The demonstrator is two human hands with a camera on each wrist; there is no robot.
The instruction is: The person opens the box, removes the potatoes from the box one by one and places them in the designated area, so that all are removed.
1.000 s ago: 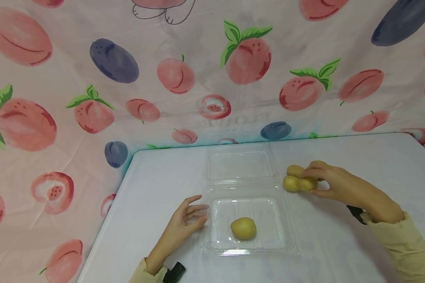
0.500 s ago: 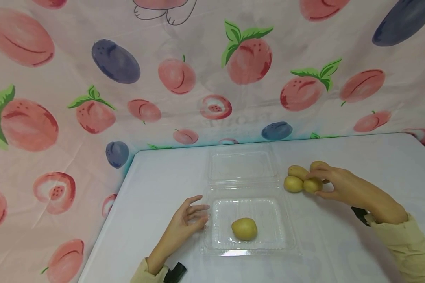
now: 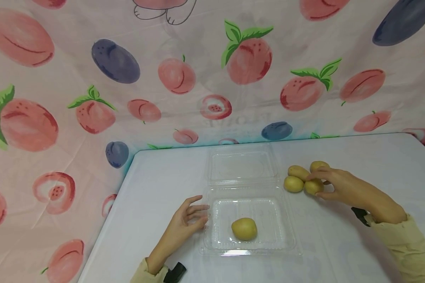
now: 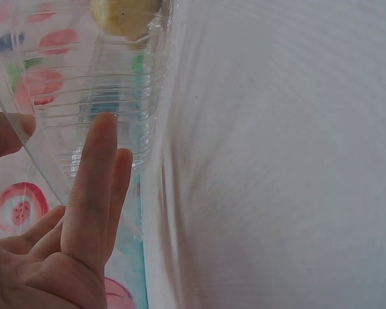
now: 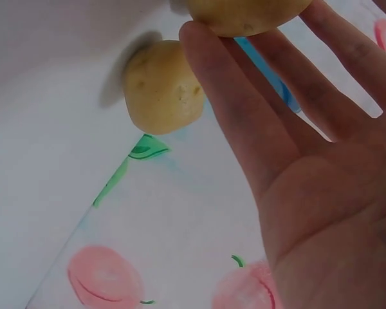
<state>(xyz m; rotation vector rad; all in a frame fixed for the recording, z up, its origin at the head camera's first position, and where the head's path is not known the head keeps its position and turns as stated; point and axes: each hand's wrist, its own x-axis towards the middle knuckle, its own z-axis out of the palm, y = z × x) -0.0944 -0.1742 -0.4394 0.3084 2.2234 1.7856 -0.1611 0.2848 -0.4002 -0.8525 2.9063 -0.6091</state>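
On the white table, a clear hinged plastic box lies open with one potato inside its base. My left hand is at the box's left side, fingers extended and fingertips right at the rim. The left wrist view shows these fingers against the ribbed clear wall. Right of the box, several potatoes sit in a cluster. My right hand pinches the front right potato between thumb and fingers. In the right wrist view its fingers meet that potato, and another potato lies beside them.
The box's lid lies folded back toward the rear of the table. A front left potato, a middle potato and a rear potato surround the pinched one. A fruit-print cloth hangs behind the table.
My right hand has shifted slightly right with its potato, which now stands out more from the front left one. My left hand and the box have stayed in place.
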